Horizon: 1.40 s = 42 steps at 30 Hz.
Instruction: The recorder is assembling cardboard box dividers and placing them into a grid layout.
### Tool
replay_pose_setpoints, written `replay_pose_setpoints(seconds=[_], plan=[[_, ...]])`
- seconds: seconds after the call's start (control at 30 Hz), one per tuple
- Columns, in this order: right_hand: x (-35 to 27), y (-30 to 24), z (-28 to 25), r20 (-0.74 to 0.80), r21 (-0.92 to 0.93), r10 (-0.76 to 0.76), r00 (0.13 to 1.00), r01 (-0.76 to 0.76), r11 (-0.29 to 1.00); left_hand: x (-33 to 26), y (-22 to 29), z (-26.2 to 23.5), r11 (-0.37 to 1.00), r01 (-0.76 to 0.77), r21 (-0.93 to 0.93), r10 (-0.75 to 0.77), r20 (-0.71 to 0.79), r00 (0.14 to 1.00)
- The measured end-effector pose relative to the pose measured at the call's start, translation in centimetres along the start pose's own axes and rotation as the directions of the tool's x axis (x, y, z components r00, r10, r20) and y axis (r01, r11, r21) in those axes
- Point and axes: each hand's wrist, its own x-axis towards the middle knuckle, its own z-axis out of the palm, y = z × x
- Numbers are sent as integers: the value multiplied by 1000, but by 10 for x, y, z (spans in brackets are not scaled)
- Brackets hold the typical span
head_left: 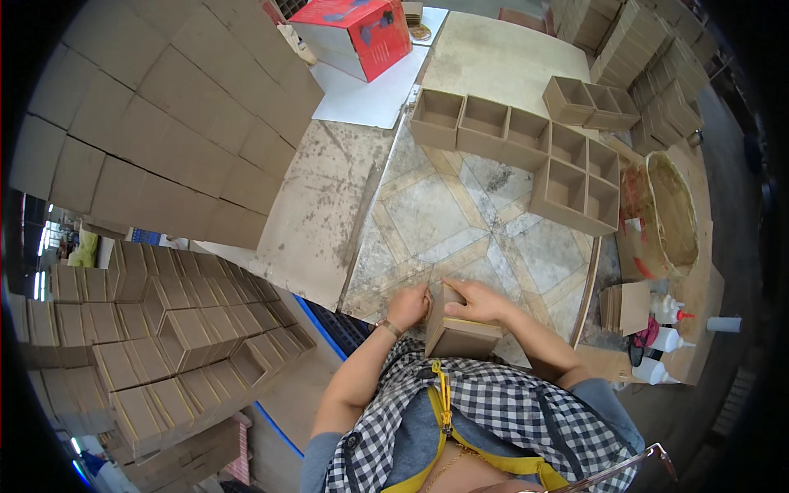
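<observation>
A small brown cardboard box point(464, 338) stands at the near edge of the work table, right against my body. My left hand point(408, 306) is closed, its fingertips at the box's far left edge. Over the far right part of the same box lies my right hand point(481, 301), index finger reaching toward the left and thumb bent on the cardboard. Both hands appear to grip the box, though the fingers beneath are hidden. Farther off on the table is a row of open-topped cardboard boxes point(503, 149), with more boxes point(565, 182) joined at its right end.
At right are a large tape-patched tub point(675, 215), flat cardboard pieces point(631, 308) and several white glue bottles point(672, 338). More open boxes point(569, 100) stand behind. Stacked cardboard boxes point(164, 115) wall the left. A red and white carton point(362, 41) sits at the far end.
</observation>
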Motion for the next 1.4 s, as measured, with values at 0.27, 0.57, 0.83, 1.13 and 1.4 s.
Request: replay_pose_setpoints(seconds=[0.27, 0.57, 0.83, 1.13, 1.4], plan=[[9, -8, 14, -323, -603, -425, 846, 162, 781, 24, -15, 5, 988, -102, -117, 109, 54, 993], [-27, -12, -42, -168, 193, 171, 971, -138, 971, 21, -20, -73, 994, 52, 96, -45, -74, 996], [1, 8, -33, -382, 548, 251, 890, 0, 837, -49, 72, -74, 905, -54, -423, -2, -132, 991], [16, -8, -20, -609, 84, -6, 793, 72, 994, -71, 64, -83, 891, 88, -446, 33, 258, 966], [27, 28, -141, -965, 167, 148, 216, 74, 983, -105, 56, -90, 923, 151, -353, -149, 33, 988]])
